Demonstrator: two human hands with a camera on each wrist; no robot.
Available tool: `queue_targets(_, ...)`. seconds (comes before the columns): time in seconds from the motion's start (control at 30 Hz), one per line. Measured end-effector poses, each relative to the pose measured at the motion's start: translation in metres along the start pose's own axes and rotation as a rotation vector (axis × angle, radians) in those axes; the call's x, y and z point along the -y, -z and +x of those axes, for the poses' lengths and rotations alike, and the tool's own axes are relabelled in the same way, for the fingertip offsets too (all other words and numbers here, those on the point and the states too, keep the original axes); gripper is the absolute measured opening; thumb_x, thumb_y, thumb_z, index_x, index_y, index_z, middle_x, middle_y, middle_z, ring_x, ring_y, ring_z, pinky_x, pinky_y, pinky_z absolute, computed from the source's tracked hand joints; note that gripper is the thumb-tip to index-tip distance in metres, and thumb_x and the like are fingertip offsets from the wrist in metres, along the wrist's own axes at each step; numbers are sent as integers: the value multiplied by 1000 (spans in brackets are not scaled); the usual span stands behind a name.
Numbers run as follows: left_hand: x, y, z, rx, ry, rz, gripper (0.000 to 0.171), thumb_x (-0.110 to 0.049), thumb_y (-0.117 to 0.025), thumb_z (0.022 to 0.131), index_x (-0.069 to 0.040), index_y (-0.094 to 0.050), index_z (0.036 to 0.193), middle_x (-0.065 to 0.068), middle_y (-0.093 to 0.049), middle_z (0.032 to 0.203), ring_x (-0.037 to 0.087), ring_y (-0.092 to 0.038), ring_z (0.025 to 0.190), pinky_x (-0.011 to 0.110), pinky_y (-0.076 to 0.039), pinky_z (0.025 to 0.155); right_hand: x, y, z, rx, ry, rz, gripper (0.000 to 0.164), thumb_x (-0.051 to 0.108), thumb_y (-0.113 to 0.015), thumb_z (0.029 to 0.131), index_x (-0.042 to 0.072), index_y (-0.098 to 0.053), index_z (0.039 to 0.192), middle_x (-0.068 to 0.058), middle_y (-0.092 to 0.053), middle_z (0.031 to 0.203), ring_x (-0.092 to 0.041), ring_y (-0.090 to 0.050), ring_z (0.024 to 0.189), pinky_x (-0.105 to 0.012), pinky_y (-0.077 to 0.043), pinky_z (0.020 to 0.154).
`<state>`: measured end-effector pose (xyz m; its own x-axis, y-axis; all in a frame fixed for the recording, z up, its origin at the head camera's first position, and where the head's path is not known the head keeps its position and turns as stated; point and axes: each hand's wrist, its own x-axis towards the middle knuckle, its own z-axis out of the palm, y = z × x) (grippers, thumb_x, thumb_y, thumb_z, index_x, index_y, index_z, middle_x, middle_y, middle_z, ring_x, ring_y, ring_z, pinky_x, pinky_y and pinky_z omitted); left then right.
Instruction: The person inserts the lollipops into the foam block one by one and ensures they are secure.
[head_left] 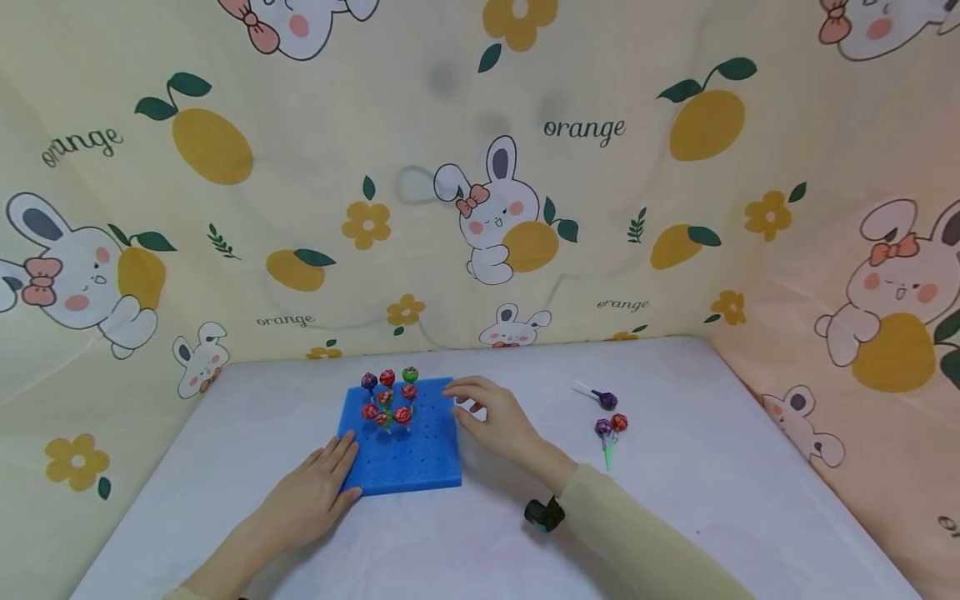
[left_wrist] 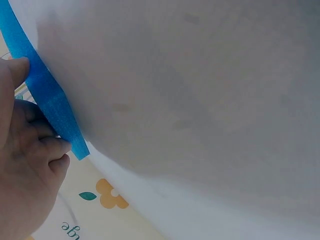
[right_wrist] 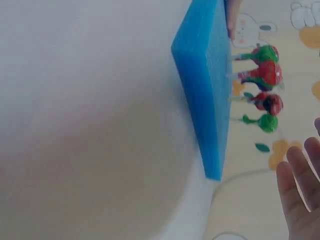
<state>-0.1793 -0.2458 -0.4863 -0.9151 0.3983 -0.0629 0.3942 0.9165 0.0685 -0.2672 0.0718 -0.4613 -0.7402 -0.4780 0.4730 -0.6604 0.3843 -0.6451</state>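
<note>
Holding nothing, the right hand point(head_left: 498, 419) is hovering by the right edge of a blue foam board point(head_left: 420, 468), fingers loosely bent. Left hand point(head_left: 315, 492) is resting against the left edge, fingers extended, not clasping; left-wrist view is giving that contact close up, thumb and fingers meeting the board's edge. Right-wrist view is adding the board's thick side, pale sticks rising from its face, and a gap between hand and board. Head view alone is taking in three loose lollipops point(head_left: 607, 401) on the white table point(head_left: 675, 517), right of the board: two purple, one red. Board is carrying eight visible standing lollipops point(head_left: 385, 397) in its far-left part; small holes are dotting the bare remainder.
</note>
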Motion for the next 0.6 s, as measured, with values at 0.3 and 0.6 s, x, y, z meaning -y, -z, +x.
queue_targets(0.3, 0, 0, -1, -14, -14, -3, 68, -38, -55, 108, 9, -40, 154, 29, -33, 164, 47, -31, 151, 61, -31, 122, -20, 27, -21, -97, 0, -2, 27, -1, -72, 95, 5, -75, 121, -7, -70, 127, -24, -71, 105, -36, -64, 81)
queue_targets(0.6, 3, -2, -1, -19, -17, 9, 68, -38, -55, 108, 9, -40, 154, 29, -32, 164, 47, -31, 151, 61, -32, 121, -42, 55, -44, -159, -44, -64, 26, -3, -74, 93, 3, -76, 119, -7, -71, 125, -23, -71, 101, -32, -63, 79)
